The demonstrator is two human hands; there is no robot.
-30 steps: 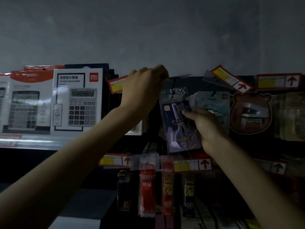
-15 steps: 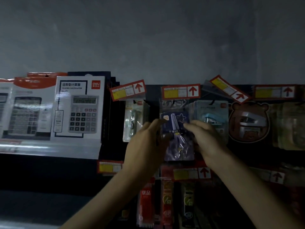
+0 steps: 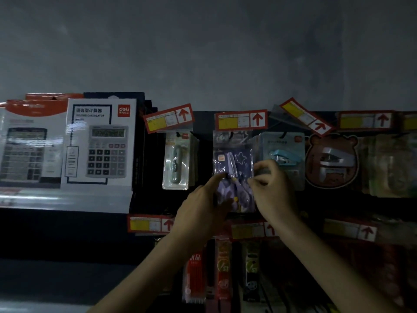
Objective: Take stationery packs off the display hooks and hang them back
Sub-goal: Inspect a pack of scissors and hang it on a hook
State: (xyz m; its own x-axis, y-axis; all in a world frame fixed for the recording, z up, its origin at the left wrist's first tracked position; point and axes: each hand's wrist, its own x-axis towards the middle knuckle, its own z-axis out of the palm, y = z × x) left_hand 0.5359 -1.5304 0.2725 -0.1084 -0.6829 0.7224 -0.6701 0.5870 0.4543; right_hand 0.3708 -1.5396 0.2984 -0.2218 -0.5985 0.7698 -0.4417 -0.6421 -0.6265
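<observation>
A clear pack of purple scissors [image 3: 234, 161] hangs on a hook in the middle of the dark display board, under a red price tag [image 3: 241, 119]. My left hand [image 3: 203, 208] pinches the pack's lower left edge with thumb and forefinger. My right hand [image 3: 273, 188] grips its right edge with curled fingers. The lower half of the pack is partly hidden by both hands.
Left of it hangs a slim blister pack [image 3: 177, 161]; right of it a blue stapler pack [image 3: 283, 152] and a bear-shaped stapler pack [image 3: 331, 161]. Boxed calculators [image 3: 101, 143] stand on a shelf at left. Refill packs [image 3: 196, 274] hang on the lower row.
My left hand came down from the hook's top to the pack's lower left edge. The price tag has dropped back over the hook. The scissors pack now hangs straight.
</observation>
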